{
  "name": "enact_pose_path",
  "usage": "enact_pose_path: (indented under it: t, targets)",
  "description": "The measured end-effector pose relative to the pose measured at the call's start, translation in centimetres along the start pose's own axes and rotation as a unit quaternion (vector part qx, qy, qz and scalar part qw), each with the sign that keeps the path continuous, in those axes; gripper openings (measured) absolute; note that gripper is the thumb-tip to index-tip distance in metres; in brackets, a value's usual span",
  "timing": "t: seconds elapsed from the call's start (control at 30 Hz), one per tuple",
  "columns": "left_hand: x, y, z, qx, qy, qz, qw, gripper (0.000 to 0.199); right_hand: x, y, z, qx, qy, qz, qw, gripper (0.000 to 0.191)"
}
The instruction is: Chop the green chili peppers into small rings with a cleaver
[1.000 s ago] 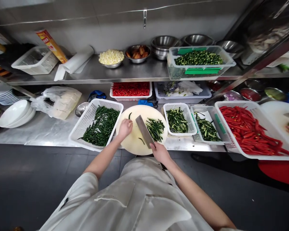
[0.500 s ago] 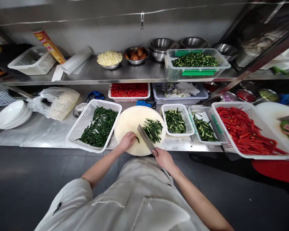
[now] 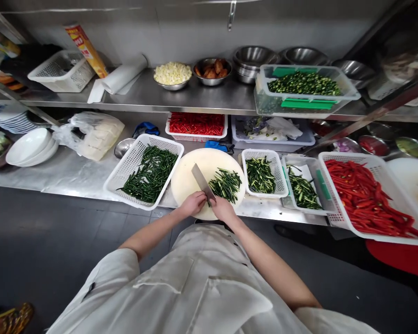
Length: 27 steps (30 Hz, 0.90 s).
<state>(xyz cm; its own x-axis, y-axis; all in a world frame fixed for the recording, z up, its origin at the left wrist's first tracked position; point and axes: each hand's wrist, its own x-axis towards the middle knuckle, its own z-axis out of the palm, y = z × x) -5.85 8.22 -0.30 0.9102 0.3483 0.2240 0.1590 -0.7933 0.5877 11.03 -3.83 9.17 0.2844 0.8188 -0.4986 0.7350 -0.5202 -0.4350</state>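
Left hand [image 3: 194, 203] has moved up to the cleaver [image 3: 201, 180], fingers narrow (what they hold, I cannot tell); my right hand [image 3: 223, 208] grips this cleaver, so care matters.

A cleaver [image 3: 202, 180] is gripped in the right hand [image 3: 223, 208] over a round cutting board [image 3: 186, 174], its blade beside sliced green peppers [image 3: 226, 184]. The left hand [image 3: 194, 203] is held close against the blade's near end.
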Motion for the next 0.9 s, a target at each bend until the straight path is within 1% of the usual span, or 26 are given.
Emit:
enact_pose_path:
  t: [0.07,0.1,0.17,0.3,0.4,0.47,0.53,0.63,0.73,0.83,0.9]
  targets:
    - [0.1,-0.1,-0.1,-0.002,0.002,0.003,1.0,0.02,2.2,-1.3,0.0,0.016,0.025,-0.005,1.0,0.039]
    - [0.2,-0.1,-0.1,-0.003,0.003,0.006,1.0,0.019,2.9,-1.6,-0.2,0.025,0.038,-0.007,0.999,0.039]
    - [0.3,-0.2,-0.2,-0.007,0.005,0.015,1.0,0.018,3.4,-1.4,-0.5,0.047,0.061,-0.013,0.997,0.038]
    - [-0.2,-0.4,-0.5,-0.007,0.012,0.023,1.0,0.02,2.0,0.9,-1.3,0.096,0.117,-0.014,0.988,0.039]
    - [-0.7,-1.0,-1.3,0.001,0.05,0.009,0.999,0.021,0.4,2.4,-2.0,0.104,0.144,-0.005,0.984,0.038]
    - [-0.6,-1.6,-1.9,0.009,0.082,-0.007,0.997,0.02,-0.6,2.8,-2.3,0.083,0.125,0.0,0.989,0.037]
    - [0.0,-2.1,-2.3,0.019,0.09,-0.008,0.996,0.021,-1.6,2.8,-2.3,0.047,0.084,0.003,0.995,0.037]
    - [1.3,-2.5,-2.5,0.022,0.051,0.026,0.998,0.024,-3.2,2.3,-1.6,-0.011,0.036,0.011,0.999,0.036]
    - [2.3,-2.4,-2.4,0.015,0.007,0.06,0.998,0.024,-4.5,1.7,-1.1,-0.055,0.025,0.033,0.998,0.035]
    - [2.6,-2.2,-2.3,0.009,-0.004,0.064,0.998,0.025,-5.0,1.7,-0.9,-0.066,0.007,0.046,0.997,0.036]
    - [2.6,-2.2,-2.2,0.001,-0.003,0.056,0.998,0.025,-4.6,1.7,-0.8,-0.061,-0.009,0.044,0.997,0.035]
